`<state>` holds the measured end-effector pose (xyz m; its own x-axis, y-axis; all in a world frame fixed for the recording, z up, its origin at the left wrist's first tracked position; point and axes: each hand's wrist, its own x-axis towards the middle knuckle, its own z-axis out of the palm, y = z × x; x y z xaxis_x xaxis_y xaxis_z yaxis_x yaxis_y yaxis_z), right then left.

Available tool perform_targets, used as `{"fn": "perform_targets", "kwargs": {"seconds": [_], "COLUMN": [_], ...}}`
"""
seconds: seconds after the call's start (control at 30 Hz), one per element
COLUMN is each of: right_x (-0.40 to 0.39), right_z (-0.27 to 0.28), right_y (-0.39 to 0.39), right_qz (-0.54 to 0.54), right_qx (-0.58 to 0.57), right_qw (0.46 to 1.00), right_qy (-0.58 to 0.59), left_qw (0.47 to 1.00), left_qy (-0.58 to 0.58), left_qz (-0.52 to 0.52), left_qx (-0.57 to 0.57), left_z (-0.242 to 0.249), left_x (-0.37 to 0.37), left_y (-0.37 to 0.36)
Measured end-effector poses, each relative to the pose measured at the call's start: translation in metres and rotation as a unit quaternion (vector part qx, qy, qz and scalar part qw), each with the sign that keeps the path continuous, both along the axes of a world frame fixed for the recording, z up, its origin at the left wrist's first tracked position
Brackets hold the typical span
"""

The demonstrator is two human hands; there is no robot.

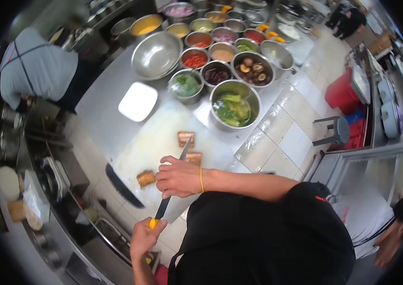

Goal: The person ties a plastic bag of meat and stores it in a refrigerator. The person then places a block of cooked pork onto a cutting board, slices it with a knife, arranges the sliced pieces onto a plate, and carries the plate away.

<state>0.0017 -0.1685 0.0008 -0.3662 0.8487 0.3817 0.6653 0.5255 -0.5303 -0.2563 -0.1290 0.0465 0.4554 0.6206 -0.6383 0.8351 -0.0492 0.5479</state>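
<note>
My left hand (147,237) is closed around the yellow handle of a long knife (186,148). The blade slants up and away over a white cutting board (151,137). My right hand (178,177), with a yellow band at the wrist, lies across the middle of the blade with its fingers curled over it. The knife tip rests at a browned, layered piece of meat (185,137), which looks like pork belly. A second meat piece (194,157) is partly hidden behind my right hand. Left of that hand sits a third meat piece (146,178).
A white rectangular dish (138,101) and a large steel bowl (157,55) stand beyond the board. Several steel bowls follow, including green vegetables (231,109) and mushrooms (252,71). One person (40,66) bends at the left; another (367,213) is at lower right. A grey stool (337,130) stands right.
</note>
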Motion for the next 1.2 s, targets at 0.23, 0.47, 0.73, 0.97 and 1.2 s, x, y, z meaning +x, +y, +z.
{"fn": "perform_targets", "kwargs": {"seconds": [0.23,0.47,0.73,0.97,1.2], "right_x": [0.078,0.218,0.371,0.484,0.400], "right_z": [0.030,0.008,-0.019,-0.063,-0.192], "right_y": [-0.053,-0.154,-0.251,-0.314,-0.413], "right_qz": [-0.121,-0.277,-0.358,-0.716,-0.804], "right_qx": [-0.010,-0.034,-0.095,0.134,-0.032], "right_qw": [0.992,0.938,0.710,0.502,0.374], "right_qy": [0.032,0.205,0.599,0.467,0.461], "left_qw": [0.984,0.820,0.800,0.799,0.836], "left_qy": [-0.002,-0.315,-0.465,-0.530,-0.437], "left_qz": [-0.096,-0.258,-0.340,-0.284,-0.306], "left_qx": [-0.151,-0.402,-0.169,0.023,0.131], "left_z": [0.064,0.084,0.107,0.101,0.060], "left_x": [0.093,0.238,0.547,0.724,0.781], "left_y": [0.028,0.055,-0.052,-0.116,-0.116]}}
